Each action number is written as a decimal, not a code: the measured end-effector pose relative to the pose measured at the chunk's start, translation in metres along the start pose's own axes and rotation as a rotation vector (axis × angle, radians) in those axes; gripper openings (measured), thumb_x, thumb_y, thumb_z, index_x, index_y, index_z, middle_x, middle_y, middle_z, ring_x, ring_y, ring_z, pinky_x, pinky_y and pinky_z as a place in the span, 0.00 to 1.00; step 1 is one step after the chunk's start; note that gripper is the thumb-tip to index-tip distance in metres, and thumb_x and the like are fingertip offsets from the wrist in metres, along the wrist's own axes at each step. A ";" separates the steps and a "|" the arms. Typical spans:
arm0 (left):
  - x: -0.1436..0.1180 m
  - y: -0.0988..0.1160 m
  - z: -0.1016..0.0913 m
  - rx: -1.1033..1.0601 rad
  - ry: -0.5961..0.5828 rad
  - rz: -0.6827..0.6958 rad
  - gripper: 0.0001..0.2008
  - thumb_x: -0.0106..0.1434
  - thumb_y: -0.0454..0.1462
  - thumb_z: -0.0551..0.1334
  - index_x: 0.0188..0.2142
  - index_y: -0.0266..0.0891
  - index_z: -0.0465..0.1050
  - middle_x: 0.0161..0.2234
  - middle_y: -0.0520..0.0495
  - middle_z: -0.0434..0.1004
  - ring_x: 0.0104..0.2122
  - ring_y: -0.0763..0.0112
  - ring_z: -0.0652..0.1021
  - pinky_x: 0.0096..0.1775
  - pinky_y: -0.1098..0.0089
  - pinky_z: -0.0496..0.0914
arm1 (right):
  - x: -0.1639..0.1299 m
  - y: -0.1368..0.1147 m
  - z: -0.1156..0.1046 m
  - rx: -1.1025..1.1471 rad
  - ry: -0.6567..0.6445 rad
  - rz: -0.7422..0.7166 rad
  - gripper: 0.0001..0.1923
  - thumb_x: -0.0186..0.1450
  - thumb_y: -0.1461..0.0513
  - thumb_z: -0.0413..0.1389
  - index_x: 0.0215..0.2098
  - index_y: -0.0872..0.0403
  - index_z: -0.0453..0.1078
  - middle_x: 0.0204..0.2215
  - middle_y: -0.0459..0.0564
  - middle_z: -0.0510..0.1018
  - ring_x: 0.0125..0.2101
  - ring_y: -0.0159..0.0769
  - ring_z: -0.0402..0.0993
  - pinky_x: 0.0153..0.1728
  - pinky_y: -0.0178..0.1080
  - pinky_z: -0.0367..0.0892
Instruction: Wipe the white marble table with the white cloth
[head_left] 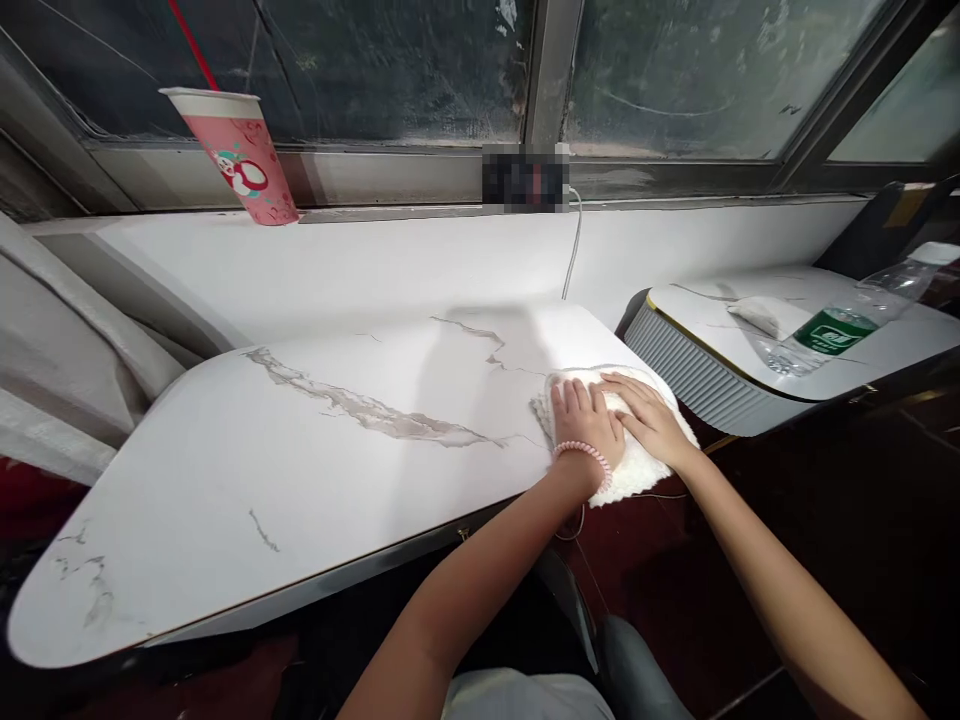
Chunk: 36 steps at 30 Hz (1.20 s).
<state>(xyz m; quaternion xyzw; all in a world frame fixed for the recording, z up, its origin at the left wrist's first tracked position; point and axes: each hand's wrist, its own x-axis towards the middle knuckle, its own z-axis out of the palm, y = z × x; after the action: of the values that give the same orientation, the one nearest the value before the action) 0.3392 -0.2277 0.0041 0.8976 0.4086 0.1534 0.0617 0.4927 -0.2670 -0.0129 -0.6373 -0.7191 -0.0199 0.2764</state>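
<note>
Item: white fluffy cloth (pixel 637 470), lying at the right-hand near corner of the marble-patterned table (pixel 300 470), part of it overhanging the edge.

Left hand (pixel 587 420): laid flat on the cloth, fingers extended, gripping nothing (a pink bead bracelet (pixel 589 455) sat at the wrist).

Right hand (pixel 646 415): likewise open and flat, pressed on the cloth just beside the left.

Handling note: a clean wipe would call for even downward pressure from both palms and overlapping passes, keeping the cloth bunched under the hands so it did not slide off the corner.

Nearby: pink paper cup (pixel 240 155) on the window ledge; plastic bottle (pixel 840 325) on the neighbouring table.
</note>
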 end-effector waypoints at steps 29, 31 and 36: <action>0.118 -0.141 -0.013 0.039 -0.033 -0.123 0.26 0.69 0.40 0.45 0.64 0.34 0.60 0.65 0.38 0.61 0.64 0.57 0.61 0.66 0.52 0.48 | 0.182 -0.005 0.090 0.084 -0.010 0.030 0.20 0.63 0.62 0.47 0.51 0.52 0.70 0.55 0.53 0.75 0.59 0.48 0.64 0.61 0.52 0.56; 0.138 -0.155 -0.012 0.031 -0.028 -0.134 0.26 0.69 0.40 0.45 0.63 0.35 0.60 0.65 0.39 0.62 0.64 0.59 0.61 0.66 0.54 0.47 | 0.203 0.000 0.099 0.086 0.010 0.045 0.19 0.63 0.63 0.46 0.50 0.51 0.70 0.54 0.52 0.75 0.58 0.48 0.65 0.61 0.52 0.56; 0.171 -0.185 -0.009 0.025 -0.003 -0.153 0.25 0.69 0.40 0.46 0.62 0.38 0.62 0.64 0.41 0.63 0.64 0.60 0.62 0.66 0.56 0.49 | 0.244 0.006 0.116 0.051 -0.014 0.061 0.20 0.63 0.63 0.47 0.51 0.52 0.70 0.55 0.54 0.74 0.57 0.49 0.64 0.60 0.53 0.56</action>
<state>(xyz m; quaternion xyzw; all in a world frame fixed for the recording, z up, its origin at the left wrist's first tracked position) 0.3101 0.0228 0.0071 0.8647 0.4777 0.1419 0.0625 0.4463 -0.0010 -0.0096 -0.6519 -0.7014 0.0114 0.2880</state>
